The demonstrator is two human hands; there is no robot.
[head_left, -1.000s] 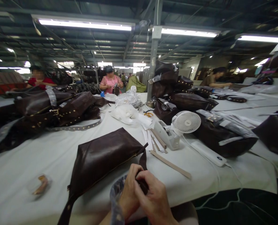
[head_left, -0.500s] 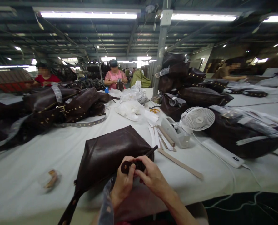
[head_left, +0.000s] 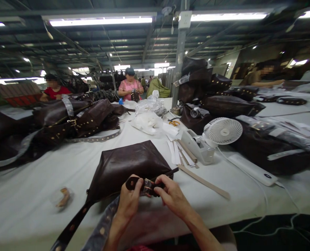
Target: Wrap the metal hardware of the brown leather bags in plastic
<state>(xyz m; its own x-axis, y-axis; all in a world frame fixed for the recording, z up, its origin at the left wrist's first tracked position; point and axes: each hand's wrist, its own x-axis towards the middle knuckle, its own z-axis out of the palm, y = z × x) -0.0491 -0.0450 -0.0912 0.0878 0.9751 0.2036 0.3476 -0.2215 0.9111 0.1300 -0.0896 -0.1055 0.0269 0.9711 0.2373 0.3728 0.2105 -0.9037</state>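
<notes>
A dark brown leather bag (head_left: pixel 129 165) lies flat on the white table (head_left: pixel 53 174) right in front of me. My left hand (head_left: pixel 129 201) pinches the rounded end of a brown strap (head_left: pixel 135 182). My right hand (head_left: pixel 172 197) grips the same strap at a small metal buckle (head_left: pixel 147 185). Both hands are closed on it, just above the table's near edge. A long punched strap (head_left: pixel 71 230) runs from the bag down to the lower left.
A small white fan (head_left: pixel 223 131) on a grey base, a white power bank (head_left: pixel 254 170) and flat card strips (head_left: pixel 204 181) lie to the right. Heaps of brown bags (head_left: pixel 74 118) fill the left and right. A wrapped metal piece (head_left: pixel 63 197) lies left. Other people work behind.
My hands have risen from the table's edge and spread apart along the strap, so the buckle now shows between them. The view has shifted slightly left.
</notes>
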